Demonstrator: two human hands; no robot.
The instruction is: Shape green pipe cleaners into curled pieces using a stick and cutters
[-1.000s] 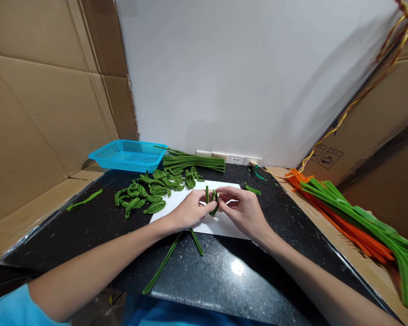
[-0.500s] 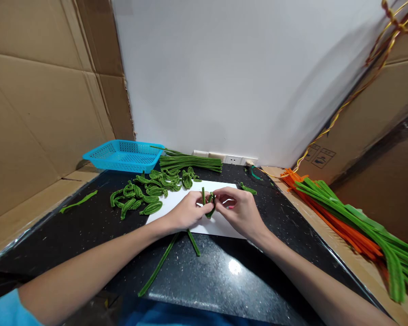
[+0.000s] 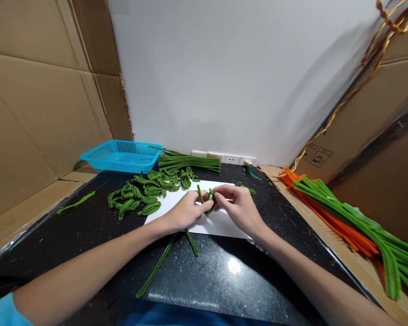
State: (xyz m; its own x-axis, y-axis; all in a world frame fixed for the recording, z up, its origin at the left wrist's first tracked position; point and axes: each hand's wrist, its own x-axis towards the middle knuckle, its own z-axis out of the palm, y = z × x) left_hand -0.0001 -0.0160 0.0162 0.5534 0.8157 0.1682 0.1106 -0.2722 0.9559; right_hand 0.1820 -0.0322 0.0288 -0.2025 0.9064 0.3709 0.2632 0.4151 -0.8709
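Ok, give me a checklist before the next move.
Left hand on green loop: ok, pinched by thumb and fingers.
Right hand at the loop: ok, fingertips against its side.
Loop's fastening: cannot tell, fingers cover part of it.
White sheet beneath the hands: ok.
Sheet free of curled green pieces: not ok, some lie on its far left part.
Blue basket upright: ok, at the back left.

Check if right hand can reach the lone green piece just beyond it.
Probably yes: nothing visible blocks the right hand from the green piece, though its fingertips are at the green loop.
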